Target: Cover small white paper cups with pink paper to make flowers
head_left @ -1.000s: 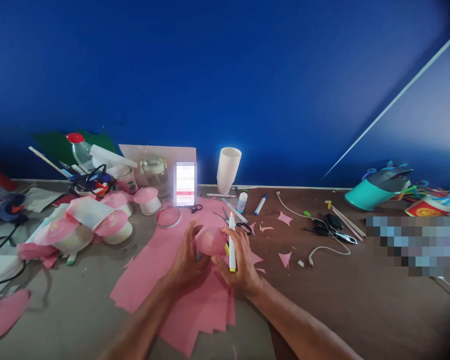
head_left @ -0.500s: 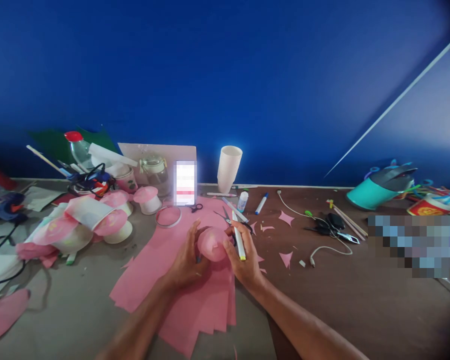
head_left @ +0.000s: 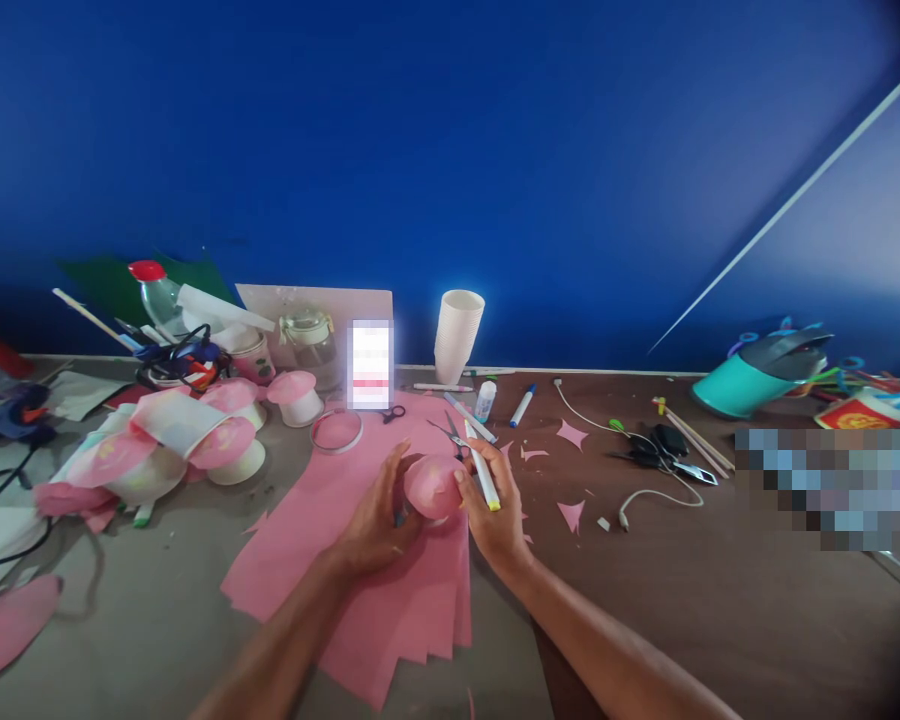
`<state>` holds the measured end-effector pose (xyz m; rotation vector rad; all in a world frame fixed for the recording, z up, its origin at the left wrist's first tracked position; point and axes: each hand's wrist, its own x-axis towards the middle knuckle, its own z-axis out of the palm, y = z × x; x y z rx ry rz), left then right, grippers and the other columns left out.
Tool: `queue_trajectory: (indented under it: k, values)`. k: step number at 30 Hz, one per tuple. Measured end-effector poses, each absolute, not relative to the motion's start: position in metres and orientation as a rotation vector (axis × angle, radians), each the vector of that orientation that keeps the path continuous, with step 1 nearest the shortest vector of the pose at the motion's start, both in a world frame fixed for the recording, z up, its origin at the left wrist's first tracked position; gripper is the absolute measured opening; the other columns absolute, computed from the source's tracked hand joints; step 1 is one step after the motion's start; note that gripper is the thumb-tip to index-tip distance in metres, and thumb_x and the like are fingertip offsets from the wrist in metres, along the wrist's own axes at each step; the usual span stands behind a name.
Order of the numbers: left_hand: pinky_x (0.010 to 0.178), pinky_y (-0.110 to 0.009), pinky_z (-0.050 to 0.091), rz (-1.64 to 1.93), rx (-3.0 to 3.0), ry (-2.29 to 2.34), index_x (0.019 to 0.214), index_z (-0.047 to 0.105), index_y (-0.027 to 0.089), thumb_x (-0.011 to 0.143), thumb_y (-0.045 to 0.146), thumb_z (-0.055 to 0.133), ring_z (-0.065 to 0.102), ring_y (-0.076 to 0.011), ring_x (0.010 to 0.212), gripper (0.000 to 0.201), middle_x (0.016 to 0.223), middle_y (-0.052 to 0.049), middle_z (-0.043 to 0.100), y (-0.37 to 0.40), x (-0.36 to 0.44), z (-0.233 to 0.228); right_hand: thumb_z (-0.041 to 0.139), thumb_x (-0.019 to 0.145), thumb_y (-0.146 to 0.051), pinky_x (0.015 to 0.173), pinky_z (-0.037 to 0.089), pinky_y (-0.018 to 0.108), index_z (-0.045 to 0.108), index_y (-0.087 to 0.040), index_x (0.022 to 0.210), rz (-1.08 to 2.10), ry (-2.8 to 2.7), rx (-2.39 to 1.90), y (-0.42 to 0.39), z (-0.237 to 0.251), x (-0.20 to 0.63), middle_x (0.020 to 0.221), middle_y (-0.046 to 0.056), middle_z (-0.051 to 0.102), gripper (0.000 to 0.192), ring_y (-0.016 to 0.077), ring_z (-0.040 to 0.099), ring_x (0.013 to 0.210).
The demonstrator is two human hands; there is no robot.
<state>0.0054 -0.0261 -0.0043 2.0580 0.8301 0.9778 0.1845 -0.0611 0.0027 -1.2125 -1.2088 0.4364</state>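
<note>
Pink-covered cup (head_left: 433, 487) held between both hands, just above the stack of pink paper sheets (head_left: 390, 590) on the surface (head_left: 720, 600). Left hand (head_left: 379, 515) cupped around its left side, fingers curled against it. Right hand (head_left: 491, 510) pressed to its right side with the thumb, and closed at the same time around a white marker (head_left: 482, 477) with a yellow end, slanted across the fingers. Small scissors (head_left: 450, 435) lying just beyond the cup, partly hidden by it. Pink paper scraps (head_left: 570, 435) scattered to the right of the sheets, near a white cable (head_left: 645, 495) and a black set of keys or tools (head_left: 664, 445). Stack of white paper cups (head_left: 458, 335) upright at the blue wall (head_left: 450, 150), a glowing phone (head_left: 370, 364) propped just to its left. Blue-capped marker (head_left: 523, 406) and a small glue bottle (head_left: 484, 400) lying between the cup stack and the hands. Heap of finished pink-topped cups (head_left: 195, 440) off to the left, a red-capped bottle (head_left: 156, 292) behind them. Teal container (head_left: 742, 385) on its side far right.
</note>
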Motion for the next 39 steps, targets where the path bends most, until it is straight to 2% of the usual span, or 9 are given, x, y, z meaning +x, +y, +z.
queue_trajectory:
  k: [4, 7, 10, 17, 23, 29, 31, 34, 39]
  values:
    - [0.114, -0.061, 0.038, 0.922, 2.088, 0.871, 0.155, 0.010, 0.028, 0.085, 0.023, 0.065, 0.042, -0.0351, 0.142, 0.089, 0.151, -0.020, 0.041, -0.026, 0.003, -0.009, 0.061, 0.089, -0.031, 0.067, 0.055, 0.031, 0.060, -0.021, 0.116, 0.431, -1.191, -1.209, -0.061, 0.005, 0.183, 0.085, 0.003, 0.061, 0.028, 0.0174, 0.061, 0.071]
    - [0.116, -0.064, 0.032, 0.893, 2.096, 0.855, 0.156, 0.010, 0.024, 0.080, 0.040, 0.075, 0.034, -0.0399, 0.146, 0.102, 0.156, -0.024, 0.035, -0.025, 0.002, -0.012, 0.061, 0.088, -0.032, 0.067, 0.054, 0.030, 0.060, -0.021, 0.114, 0.472, -1.162, -1.213, -0.061, 0.006, 0.182, 0.083, 0.002, 0.061, 0.028, 0.0174, 0.061, 0.071]
    - [0.117, -0.063, 0.031, 0.902, 2.082, 0.862, 0.156, 0.013, 0.022, 0.073, 0.050, 0.080, 0.035, -0.0409, 0.145, 0.111, 0.155, -0.024, 0.036, -0.024, 0.003, -0.013, 0.062, 0.087, -0.033, 0.073, 0.054, 0.032, 0.061, -0.021, 0.113, 0.504, -1.155, -1.259, -0.062, 0.006, 0.181, 0.084, 0.002, 0.063, 0.028, 0.0183, 0.061, 0.075]
    - [0.117, -0.062, 0.035, 0.946, 2.032, 1.037, 0.153, 0.026, 0.020, 0.086, 0.045, 0.066, 0.036, -0.0405, 0.145, 0.082, 0.155, -0.022, 0.039, -0.028, 0.004, -0.010, 0.060, 0.087, -0.033, 0.067, 0.053, 0.031, 0.063, -0.021, 0.110, 0.562, -1.161, -1.259, -0.062, 0.004, 0.181, 0.082, 0.003, 0.065, 0.026, 0.0187, 0.062, 0.070]
    - [0.116, -0.060, 0.037, 0.977, 2.060, 0.997, 0.154, 0.026, 0.024, 0.090, 0.043, 0.060, 0.041, -0.0365, 0.143, 0.075, 0.154, -0.019, 0.041, -0.026, 0.002, -0.011, 0.058, 0.089, -0.034, 0.086, 0.053, 0.038, 0.066, -0.021, 0.105, 0.540, -1.172, -1.261, -0.062, 0.004, 0.182, 0.103, 0.010, 0.071, 0.023, 0.0249, 0.068, 0.096]
    - [0.114, -0.060, 0.039, 1.050, 2.050, 0.976, 0.152, 0.030, 0.024, 0.094, 0.048, 0.053, 0.044, -0.0358, 0.141, 0.067, 0.152, -0.019, 0.044, -0.024, 0.000, -0.016, 0.058, 0.089, -0.032, 0.087, 0.054, 0.038, 0.066, -0.020, 0.105, 0.558, -1.190, -1.251, -0.062, 0.007, 0.184, 0.103, 0.010, 0.072, 0.021, 0.0247, 0.069, 0.097]
    - [0.114, -0.061, 0.038, 1.027, 2.054, 0.960, 0.153, 0.029, 0.026, 0.094, 0.049, 0.054, 0.044, -0.0360, 0.141, 0.068, 0.153, -0.019, 0.043, -0.024, 0.000, -0.016, 0.059, 0.088, -0.031, 0.084, 0.054, 0.037, 0.066, -0.021, 0.104, 0.537, -1.188, -1.246, -0.063, 0.008, 0.184, 0.101, 0.009, 0.072, 0.020, 0.0238, 0.069, 0.094]
    - [0.113, -0.061, 0.040, 0.992, 2.063, 0.933, 0.155, 0.022, 0.029, 0.089, 0.049, 0.062, 0.043, -0.0365, 0.142, 0.080, 0.155, -0.019, 0.040, -0.024, 0.000, -0.018, 0.060, 0.088, -0.031, 0.079, 0.055, 0.034, 0.067, -0.021, 0.101, 0.506, -1.186, -1.238, -0.063, 0.012, 0.184, 0.096, 0.007, 0.073, 0.018, 0.0220, 0.069, 0.088]
    - [0.114, -0.061, 0.038, 0.956, 2.070, 0.951, 0.156, 0.017, 0.026, 0.084, 0.052, 0.068, 0.039, -0.0384, 0.144, 0.092, 0.156, -0.021, 0.037, -0.026, 0.002, -0.020, 0.061, 0.088, -0.031, 0.070, 0.054, 0.031, 0.068, -0.021, 0.097, 0.517, -1.194, -1.231, -0.065, 0.017, 0.182, 0.089, 0.005, 0.073, 0.016, 0.0197, 0.068, 0.077]
